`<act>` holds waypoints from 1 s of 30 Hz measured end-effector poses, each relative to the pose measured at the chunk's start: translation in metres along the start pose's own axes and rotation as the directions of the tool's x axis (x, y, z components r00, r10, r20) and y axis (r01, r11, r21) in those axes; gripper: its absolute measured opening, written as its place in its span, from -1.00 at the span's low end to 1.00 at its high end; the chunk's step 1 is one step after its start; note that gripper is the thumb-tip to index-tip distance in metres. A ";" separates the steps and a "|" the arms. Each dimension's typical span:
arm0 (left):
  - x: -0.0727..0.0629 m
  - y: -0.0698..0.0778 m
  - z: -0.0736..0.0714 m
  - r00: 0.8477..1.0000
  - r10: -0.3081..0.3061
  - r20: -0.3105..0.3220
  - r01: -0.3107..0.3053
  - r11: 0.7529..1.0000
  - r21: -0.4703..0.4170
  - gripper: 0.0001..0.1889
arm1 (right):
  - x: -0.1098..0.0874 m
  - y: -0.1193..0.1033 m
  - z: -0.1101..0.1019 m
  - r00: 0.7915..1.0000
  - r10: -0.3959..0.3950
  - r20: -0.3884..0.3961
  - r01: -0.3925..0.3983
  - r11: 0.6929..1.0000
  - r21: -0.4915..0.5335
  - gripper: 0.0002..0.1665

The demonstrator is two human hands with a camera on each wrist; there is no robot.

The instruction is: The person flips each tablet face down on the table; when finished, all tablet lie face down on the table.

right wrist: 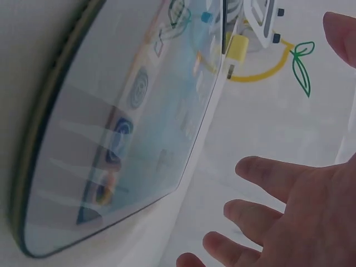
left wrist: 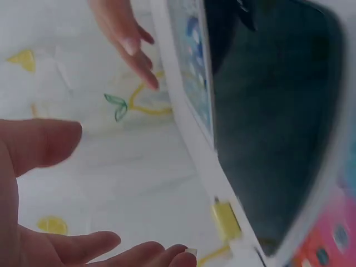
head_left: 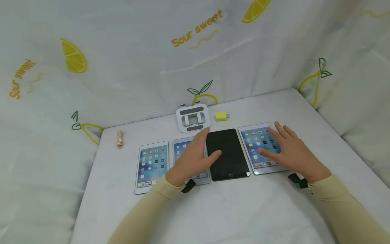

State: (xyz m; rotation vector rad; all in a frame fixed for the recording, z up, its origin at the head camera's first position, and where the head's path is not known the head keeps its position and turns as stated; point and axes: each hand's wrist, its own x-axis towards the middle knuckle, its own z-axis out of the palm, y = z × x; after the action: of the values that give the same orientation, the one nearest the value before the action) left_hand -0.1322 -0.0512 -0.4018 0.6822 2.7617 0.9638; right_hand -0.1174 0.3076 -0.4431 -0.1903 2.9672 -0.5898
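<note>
Across the white table lie a white tablet (head_left: pixel 153 162) at the left, another white tablet (head_left: pixel 201 176) partly hidden under my left hand, a black tablet (head_left: pixel 228 152) with a dark screen, and a white tablet (head_left: pixel 250 142) at the right. My left hand (head_left: pixel 195 157) hovers over the second tablet and the black one's left edge, thumb spread from the fingers. Over the right-hand tablet hangs my right hand (head_left: pixel 287 150), its fingers apart. Both palms hold nothing. In the right wrist view the lit screen (right wrist: pixel 133 133) lies close beside the spread fingers (right wrist: pixel 267 178).
Behind the tablets stands a white folding stand (head_left: pixel 179 121) with grey pads. A yellow charger plug (head_left: pixel 220 116) lies right of it. At the far left rests a bundled pale cable (head_left: pixel 120 139). White cloth (head_left: pixel 137 67) with lemon prints rises along the back and sides.
</note>
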 end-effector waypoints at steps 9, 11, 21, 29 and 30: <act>0.042 0.052 0.059 0.987 -0.032 0.160 0.078 0.954 -0.289 -0.19 | 0.003 -0.005 0.013 0.998 0.030 0.061 -0.031 0.999 0.011 0.32; 0.047 0.058 0.069 0.979 -0.073 0.189 0.133 0.936 -0.325 -0.19 | 0.003 -0.005 0.013 0.997 0.036 0.072 -0.037 0.999 0.010 0.30; 0.061 0.076 0.088 0.935 -0.246 0.256 0.333 0.857 -0.394 -0.20 | 0.002 -0.004 0.016 0.998 0.044 0.043 -0.044 0.999 -0.002 0.29; 0.063 0.081 0.094 0.924 -0.283 0.259 0.373 0.819 -0.436 -0.21 | 0.002 -0.002 0.015 0.998 0.048 0.049 -0.048 0.999 -0.007 0.28; 0.063 0.082 0.094 0.923 -0.286 0.256 0.375 0.814 -0.444 -0.22 | 0.002 -0.002 0.015 0.998 0.049 0.049 -0.049 0.999 -0.007 0.27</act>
State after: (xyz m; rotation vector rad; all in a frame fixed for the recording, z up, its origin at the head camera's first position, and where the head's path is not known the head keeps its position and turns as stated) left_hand -0.1324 0.0869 -0.4241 0.1790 2.2294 1.3583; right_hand -0.1176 0.3002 -0.4565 -0.1298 2.9175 -0.5628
